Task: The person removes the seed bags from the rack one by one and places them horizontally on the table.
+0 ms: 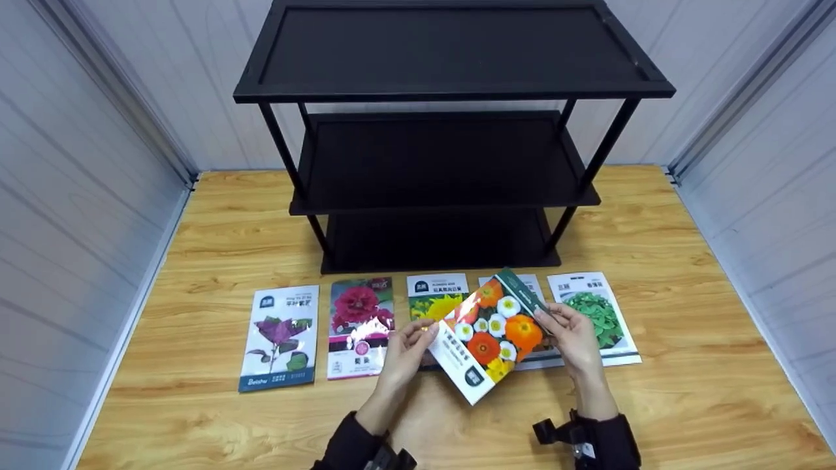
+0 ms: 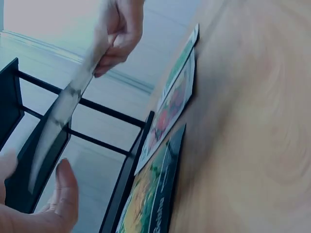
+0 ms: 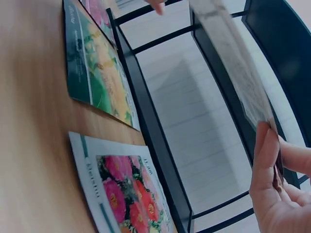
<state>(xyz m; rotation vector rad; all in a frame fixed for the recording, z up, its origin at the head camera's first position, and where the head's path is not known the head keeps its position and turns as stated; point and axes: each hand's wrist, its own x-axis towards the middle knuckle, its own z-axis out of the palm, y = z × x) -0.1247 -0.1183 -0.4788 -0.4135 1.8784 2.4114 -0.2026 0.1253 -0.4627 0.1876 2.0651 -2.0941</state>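
Note:
A seed packet (image 1: 490, 329) with orange, white and yellow flowers is held tilted above the table. My right hand (image 1: 575, 339) pinches its upper right edge between thumb and fingers; the right wrist view shows this right hand (image 3: 279, 179) gripping the thin edge. At the opposite corner is my left hand (image 1: 408, 352). In the left wrist view, the thumb and fingers of that left hand (image 2: 53, 204) are spread on either side of the packet's end, with a gap visible. Beneath the held packet lie a yellow-flower packet (image 1: 436, 303) and a pink-and-red-flower packet (image 3: 131, 189), both partly covered in the head view.
Also in the row on the wooden table (image 1: 215, 235) lie a purple-flower packet (image 1: 279, 339), a deep-pink-flower packet (image 1: 359, 326) and a green-leaf packet (image 1: 594, 316). Behind them stands a black three-tier shelf (image 1: 450, 52). Pale panels (image 1: 85, 196) wall the sides and back.

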